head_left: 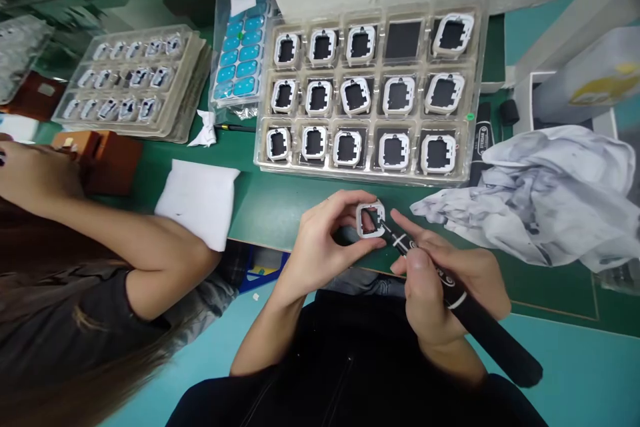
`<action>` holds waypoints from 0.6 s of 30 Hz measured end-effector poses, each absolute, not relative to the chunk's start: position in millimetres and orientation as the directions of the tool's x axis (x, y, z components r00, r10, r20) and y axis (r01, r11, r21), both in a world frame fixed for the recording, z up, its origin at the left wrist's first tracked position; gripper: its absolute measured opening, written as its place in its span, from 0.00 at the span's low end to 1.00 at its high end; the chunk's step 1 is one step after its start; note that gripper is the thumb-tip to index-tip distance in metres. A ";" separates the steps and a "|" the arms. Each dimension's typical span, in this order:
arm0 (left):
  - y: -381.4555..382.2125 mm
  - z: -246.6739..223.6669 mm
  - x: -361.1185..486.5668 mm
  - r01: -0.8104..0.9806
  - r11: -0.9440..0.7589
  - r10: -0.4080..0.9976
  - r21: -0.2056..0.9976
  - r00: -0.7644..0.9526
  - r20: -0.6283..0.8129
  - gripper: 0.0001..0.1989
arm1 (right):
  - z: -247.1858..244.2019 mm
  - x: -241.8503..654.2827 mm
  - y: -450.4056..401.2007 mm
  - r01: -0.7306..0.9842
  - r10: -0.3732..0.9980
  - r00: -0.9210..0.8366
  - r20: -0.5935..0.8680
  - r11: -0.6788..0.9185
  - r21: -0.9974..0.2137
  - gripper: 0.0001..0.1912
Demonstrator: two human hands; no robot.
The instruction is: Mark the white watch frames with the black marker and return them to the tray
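Between the thumb and fingers of my left hand (327, 240) is a small white square frame (365, 229), held upright near the table's front edge. My right hand (445, 280) is wrapped round a black pen-shaped tool (477, 327), its thin tip pointing at the right side of the frame; whether the tip touches cannot be made out. Beyond my hands lies a clear compartment tray (367, 177) with rows of similar white frames. One compartment (403, 39) in its back row shows no frame.
Crumpled pale cloth (545, 193) lies right of the tray. A folded white cloth (200, 200), a blue-celled tray (240, 57) and a stack of frame trays (180, 107) are to the left. A co-worker's arm (125, 233) rests at far left.
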State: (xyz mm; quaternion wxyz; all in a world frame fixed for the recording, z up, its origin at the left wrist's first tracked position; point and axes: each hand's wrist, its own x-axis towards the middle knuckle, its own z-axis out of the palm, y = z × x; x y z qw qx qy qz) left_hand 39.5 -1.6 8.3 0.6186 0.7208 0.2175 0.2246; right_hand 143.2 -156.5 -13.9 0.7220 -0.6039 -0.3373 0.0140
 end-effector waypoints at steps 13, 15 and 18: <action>-14.8 3.2 33.5 0.103 -0.399 0.613 0.911 0.769 0.181 0.24 | -3.2 141.8 -141.5 0.500 0.358 0.757 0.547 0.221 -0.837 0.10; -15.7 3.0 33.5 0.109 -0.414 0.614 0.904 0.766 0.189 0.22 | -4.3 142.0 -141.9 0.509 0.358 0.752 0.553 0.216 -0.833 0.11; -16.2 2.5 33.4 0.097 -0.439 0.607 0.893 0.765 0.215 0.22 | -3.6 142.4 -141.8 0.503 0.354 0.753 0.555 0.235 -0.832 0.11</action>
